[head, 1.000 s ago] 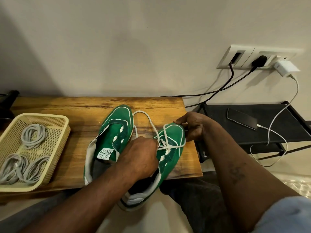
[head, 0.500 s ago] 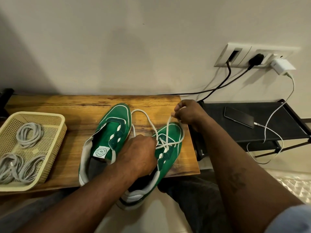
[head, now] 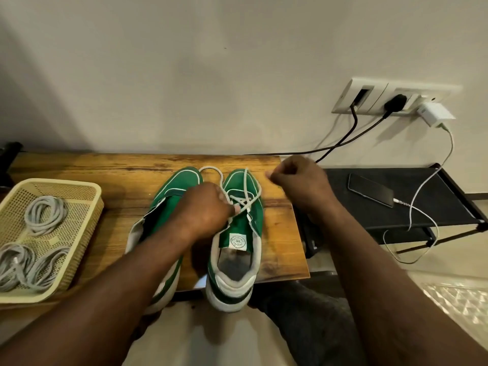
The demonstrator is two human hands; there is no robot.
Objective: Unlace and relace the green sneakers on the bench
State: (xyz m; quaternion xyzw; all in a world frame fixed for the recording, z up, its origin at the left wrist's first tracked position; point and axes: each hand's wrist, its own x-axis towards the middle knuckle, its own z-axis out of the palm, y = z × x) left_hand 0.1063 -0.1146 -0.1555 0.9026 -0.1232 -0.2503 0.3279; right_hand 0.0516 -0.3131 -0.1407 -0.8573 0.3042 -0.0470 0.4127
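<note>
Two green sneakers stand side by side on the wooden bench (head: 111,180), toes to the wall. The left sneaker (head: 174,191) is partly hidden under my left forearm. The right sneaker (head: 239,233) carries a loose white lace (head: 247,191), crossed over its front eyelets, with one loop lying between the toes. My left hand (head: 203,210) pinches the lace at the right sneaker's eyelets. To the right of that toe, my right hand (head: 298,180) hovers with curled fingers, apart from the lace; I see no lace in it.
A yellow perforated basket (head: 87,186) with several coiled grey cables sits on the bench's left end. Right of the bench stands a black rack (head: 435,207) with a phone (head: 369,190) on a white charging cable. Wall sockets (head: 390,99) with plugs are above it.
The right sneaker has turned straight, toe to the wall. My right hand has moved right, off the lace strand, which now lies over the toe. My left hand keeps its pinch.
</note>
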